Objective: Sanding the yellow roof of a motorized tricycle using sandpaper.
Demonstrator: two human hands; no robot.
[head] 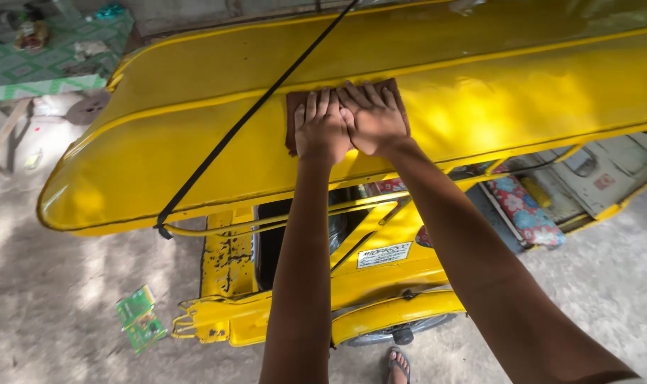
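Note:
Both my hands press flat on a dark brown cloth (294, 107) that lies on the yellow roof (160, 149) of a small three-wheeled vehicle. My left hand (321, 128) lies on the cloth's left half, fingers straight and close together. My right hand (372, 117) lies beside it on the right half, its fingers slightly overlapping the left hand's. Only the cloth's edges show around the hands.
A black strap (231, 131) runs diagonally across the roof to a hook at its lower left edge. Below are the yellow body (227, 263), a floral cushion (526, 210) and a wheel (398, 334). Green packets (138, 320) lie on the concrete floor. My sandalled foot (398, 364) stands below.

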